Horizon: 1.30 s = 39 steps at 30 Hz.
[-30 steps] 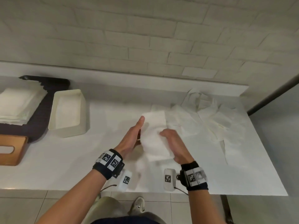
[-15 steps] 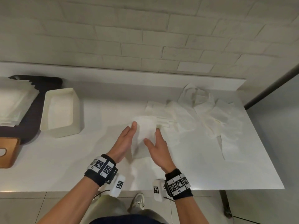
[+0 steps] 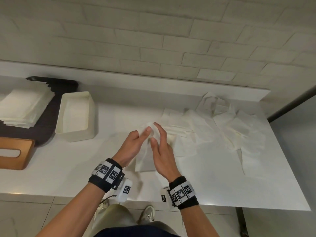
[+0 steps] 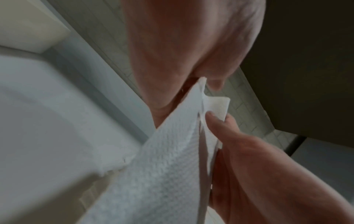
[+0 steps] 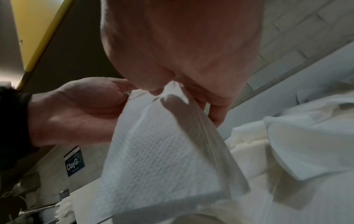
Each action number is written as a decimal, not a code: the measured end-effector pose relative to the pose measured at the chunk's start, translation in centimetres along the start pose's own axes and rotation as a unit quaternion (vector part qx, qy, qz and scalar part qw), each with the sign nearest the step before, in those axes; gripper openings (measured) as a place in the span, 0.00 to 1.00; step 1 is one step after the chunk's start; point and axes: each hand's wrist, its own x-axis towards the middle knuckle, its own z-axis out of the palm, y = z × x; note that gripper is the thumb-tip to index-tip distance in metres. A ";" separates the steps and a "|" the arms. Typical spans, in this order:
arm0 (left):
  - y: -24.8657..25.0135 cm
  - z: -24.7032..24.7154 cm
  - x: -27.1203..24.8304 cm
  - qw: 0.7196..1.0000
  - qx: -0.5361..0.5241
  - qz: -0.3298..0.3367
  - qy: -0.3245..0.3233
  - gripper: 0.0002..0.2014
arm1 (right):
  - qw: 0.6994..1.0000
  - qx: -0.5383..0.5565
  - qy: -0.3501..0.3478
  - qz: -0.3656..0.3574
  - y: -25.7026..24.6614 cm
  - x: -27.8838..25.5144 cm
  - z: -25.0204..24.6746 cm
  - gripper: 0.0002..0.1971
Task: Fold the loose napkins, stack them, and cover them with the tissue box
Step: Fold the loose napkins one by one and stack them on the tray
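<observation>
White worktop [image 3: 68, 171] under brick wall [image 3: 153, 40]; loose napkins [image 3: 230, 127] at 2 o'clock. Both hands' fingers [image 3: 158, 132] pinch one napkin [image 3: 145, 161].

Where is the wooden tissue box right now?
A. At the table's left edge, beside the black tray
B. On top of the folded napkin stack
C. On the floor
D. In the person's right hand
A: the wooden tissue box lies on the white table at its left edge, next to the black tray, while both hands hold a napkin.
</observation>
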 end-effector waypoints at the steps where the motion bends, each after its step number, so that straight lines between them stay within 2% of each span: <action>1: -1.1 -0.5 0.7 1.000 0.020 0.009 -0.003 0.37 | 1.000 -0.003 0.003 -0.010 -0.1 -0.1 0.0 0.24; 2: -1.5 -0.7 1.0 0.999 0.032 0.003 -0.009 0.33 | 1.000 0.010 0.015 -0.011 -0.1 -0.1 -0.1 0.26; 3: -1.7 -0.7 1.1 0.999 0.032 -0.001 -0.005 0.33 | 0.999 0.043 0.030 -0.003 -0.2 -0.2 -0.1 0.28; 5: -0.9 -0.4 0.6 0.999 -0.007 -0.006 0.035 0.41 | 0.996 0.083 0.030 0.029 0.4 -0.4 -0.5 0.36; 6: -0.3 -0.1 0.1 0.997 -0.052 -0.010 0.059 0.44 | 0.997 0.068 0.012 0.043 0.8 -0.5 -0.5 0.35; 9: 1.3 0.5 -0.8 0.975 -0.209 -0.001 0.070 0.31 | 0.997 -0.030 -0.052 0.050 2.1 -1.1 -0.6 0.21; 11: 1.5 0.5 -1.1 0.975 -0.217 -0.005 0.053 0.22 | 0.996 -0.044 -0.066 0.034 2.5 -1.4 -1.0 0.19; 13: 0.6 0.3 -1.1 0.983 -0.179 0.002 0.041 0.18 | 0.997 -0.016 -0.064 0.046 2.4 -1.2 -2.2 0.16; 15: -0.8 0.0 -0.9 0.985 -0.161 0.001 0.054 0.15 | 0.998 0.007 -0.029 0.063 2.9 -0.6 -3.9 0.11; 17: -1.6 -0.2 -0.9 0.983 -0.165 -0.019 0.081 0.15 | 0.995 -0.064 0.061 0.048 4.8 0.8 -6.1 0.10; 18: -1.8 -0.2 -1.0 0.981 -0.167 -0.031 0.090 0.15 | 0.987 -0.122 0.088 0.049 6.2 1.8 -7.2 0.14; 19: -2.1 -0.2 -1.0 0.981 -0.164 -0.041 0.096 0.16 | 0.979 -0.177 0.078 0.067 7.3 2.7 -8.2 0.20; 21: -2.8 -0.4 -1.0 0.985 -0.132 -0.050 0.104 0.18 | 0.963 -0.246 -0.003 0.113 9.4 4.5 -9.7 0.32; 22: -3.2 -0.5 -1.1 0.986 -0.117 -0.050 0.103 0.21 | 0.954 -0.270 -0.048 0.121 10.2 5.3 -10.3 0.33; 25: -4.3 -0.9 -0.9 0.989 -0.097 -0.052 0.094 0.26 | 0.933 -0.322 -0.125 0.104 10.6 6.5 -11.2 0.24; 27: -4.5 -0.9 -0.9 0.989 -0.091 -0.051 0.102 0.25 | 0.929 -0.319 -0.148 0.112 9.6 6.5 -11.3 0.28; 28: -4.6 -0.9 -0.9 0.989 -0.087 -0.053 0.108 0.24 | 0.928 -0.315 -0.160 0.117 9.3 6.4 -11.3 0.35; 31: -4.7 -1.0 -1.1 0.988 -0.082 -0.059 0.119 0.23 | 0.917 -0.316 -0.214 0.115 8.2 5.0 -11.1 0.65; 33: -4.6 -1.2 -1.4 0.987 -0.081 -0.057 0.126 0.23 | 0.902 -0.349 -0.242 0.085 8.2 4.0 -10.9 0.75; 35: -4.6 -1.5 -1.7 0.986 -0.087 -0.053 0.134 0.24 | 0.892 -0.387 -0.229 0.033 9.0 3.5 -10.7 0.70; 36: -4.7 -1.6 -1.7 0.986 -0.085 -0.054 0.136 0.24 | 0.897 -0.392 -0.206 0.011 9.5 3.4 -10.6 0.62; 39: -4.7 -1.6 -1.7 0.984 -0.084 -0.059 0.143 0.21 | 0.936 -0.334 -0.096 -0.048 10.2 3.2 -10.6 0.27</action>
